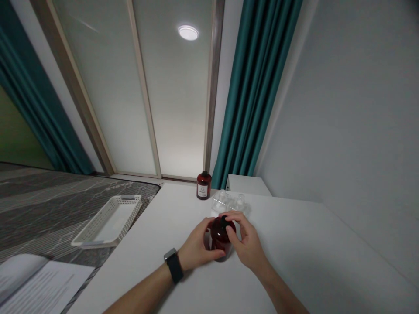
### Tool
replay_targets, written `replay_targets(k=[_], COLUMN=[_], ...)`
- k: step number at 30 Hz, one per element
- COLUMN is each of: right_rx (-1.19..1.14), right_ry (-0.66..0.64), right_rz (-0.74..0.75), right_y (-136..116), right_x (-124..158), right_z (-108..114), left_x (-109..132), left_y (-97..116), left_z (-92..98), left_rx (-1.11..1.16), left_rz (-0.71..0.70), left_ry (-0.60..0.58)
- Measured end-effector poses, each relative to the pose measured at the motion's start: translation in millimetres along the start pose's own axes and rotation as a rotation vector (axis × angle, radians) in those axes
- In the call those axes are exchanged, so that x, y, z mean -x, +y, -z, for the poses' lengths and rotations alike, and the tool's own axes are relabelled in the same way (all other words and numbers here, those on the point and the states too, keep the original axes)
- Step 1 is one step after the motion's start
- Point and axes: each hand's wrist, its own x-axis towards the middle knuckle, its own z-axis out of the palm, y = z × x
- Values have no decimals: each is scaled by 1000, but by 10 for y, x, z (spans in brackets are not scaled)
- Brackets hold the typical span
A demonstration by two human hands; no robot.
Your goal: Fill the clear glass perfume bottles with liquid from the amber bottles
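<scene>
A dark red bottle [221, 233] stands on the white table [294, 261] in front of me. My left hand [198, 247], with a black watch on its wrist, wraps round the bottle's left side. My right hand [246, 243] grips the bottle from the right, its fingers curled over the black cap at the top. A second dark red bottle [203, 185] with a white label stands upright at the table's far edge. Between the two bottles sit some small clear containers [231, 203].
A white plastic basket [109, 220] lies on a grey marbled surface to the left. An open booklet [36, 283] rests at the lower left. Teal curtains [258, 87] hang beside frosted sliding panels behind the table. A white wall runs along the right.
</scene>
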Motion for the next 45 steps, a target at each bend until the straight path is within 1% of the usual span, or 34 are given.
replay_targets(k=[3, 9, 15, 17, 22, 24, 30, 38, 41, 45], right_rx=[-7, 71, -21, -21, 2, -12, -26, 17, 22, -68], right_ry=[-16, 52, 11, 4, -8, -11, -35, -3, -6, 17], right_rz=[-4, -6, -29, -27, -8, -13, -10, -23, -22, -124], right_y=[-10, 22, 26, 10, -9, -5, -5, -9, -4, 34], right_x=[-13, -24, -12, -14, -26, -28, -22, 0, 13, 50], right_z=[1, -7, 10, 15, 25, 28, 37, 51, 55, 43], left_x=[1, -3, -1, 13, 35, 26, 1, -6, -11, -7], left_y=[15, 24, -4, 7, 122, 168, 184, 198, 193, 176], left_z=[5, 13, 10, 28, 133, 164, 149, 138, 130, 121], left_rx=[7, 14, 22, 5, -142, -180, -158, -141, -128, -119], left_rz=[2, -10, -16, -55, -248, -274, -226, -213, -231, -249], left_ry=[-7, -17, -38, -27, 101, 103, 98, 91, 93, 94])
